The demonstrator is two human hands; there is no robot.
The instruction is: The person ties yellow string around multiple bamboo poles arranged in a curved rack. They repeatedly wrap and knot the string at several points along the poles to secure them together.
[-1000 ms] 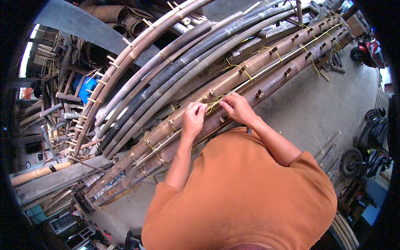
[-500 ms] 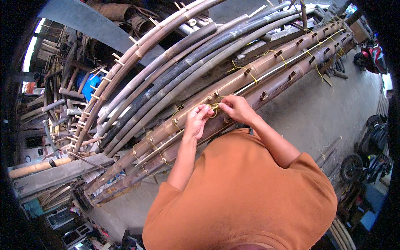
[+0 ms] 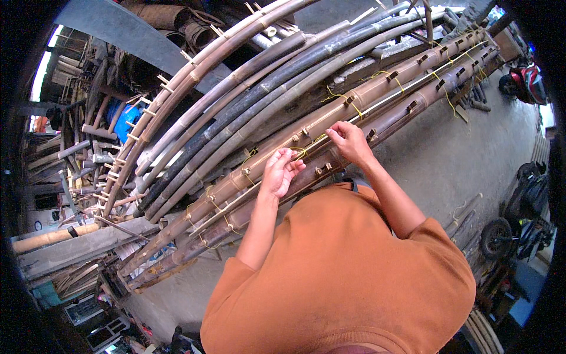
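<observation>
Bamboo poles (image 3: 259, 91), curved and mottled, crowd the left. The left hand (image 3: 278, 177) pinches thin yellow cord (image 3: 302, 152), bent in a loose loop above two straight, pegged brown bamboo beams (image 3: 324, 121). The right hand (image 3: 349, 143) hovers, thumb and forefinger close together; whether they grip cord, I cannot tell. Past the beams' near edge, grey concrete floor (image 3: 424, 159) widens rightward toward a black wheel (image 3: 496, 239).

Smooth, slightly glossy bamboo poles (image 3: 324, 122), matt cloth shirt (image 3: 336, 259), matt concrete floor (image 3: 489, 135)

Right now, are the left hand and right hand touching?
Apart. In the head view, bamboo shows in the gap between the left hand and right hand.
</observation>
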